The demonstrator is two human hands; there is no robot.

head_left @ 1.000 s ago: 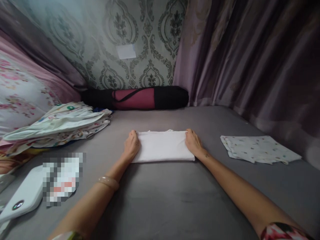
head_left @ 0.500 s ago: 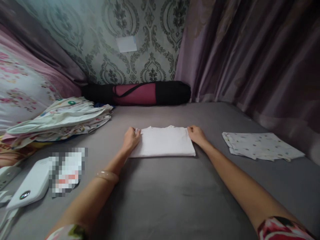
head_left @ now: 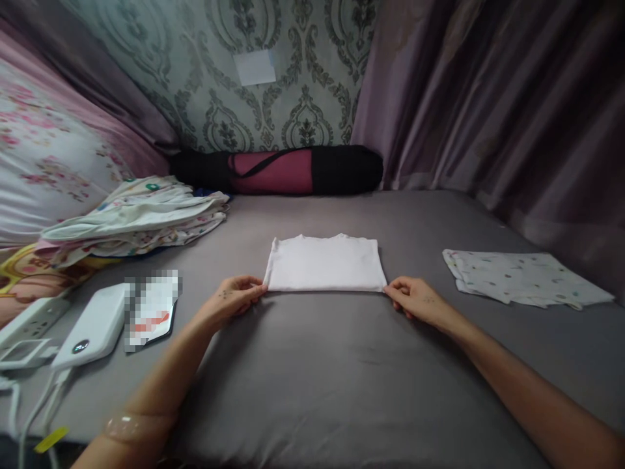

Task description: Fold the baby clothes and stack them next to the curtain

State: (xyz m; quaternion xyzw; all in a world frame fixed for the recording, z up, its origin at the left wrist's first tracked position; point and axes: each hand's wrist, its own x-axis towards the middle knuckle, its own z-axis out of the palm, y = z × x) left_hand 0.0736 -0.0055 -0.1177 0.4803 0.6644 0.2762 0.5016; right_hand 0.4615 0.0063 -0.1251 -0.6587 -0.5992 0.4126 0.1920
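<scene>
A white folded garment lies flat in a rectangle on the grey bed sheet. At its near left corner, my left hand pinches the edge between thumb and fingers. My right hand pinches the near right corner in the same way. The garment's far edge shows small raised bumps and is untouched. A folded white cloth with small printed marks lies apart, to the right of my right hand.
On the left are a pile of patterned clothes, a white power bank, a power strip, cables and a blurred-out flat object. A black and maroon long bag lies along the wall. Purple curtains hang at right.
Both hands have moved from the garment's far side corners to its near corners and now pinch there. The view has tilted down slightly and shifted left.
</scene>
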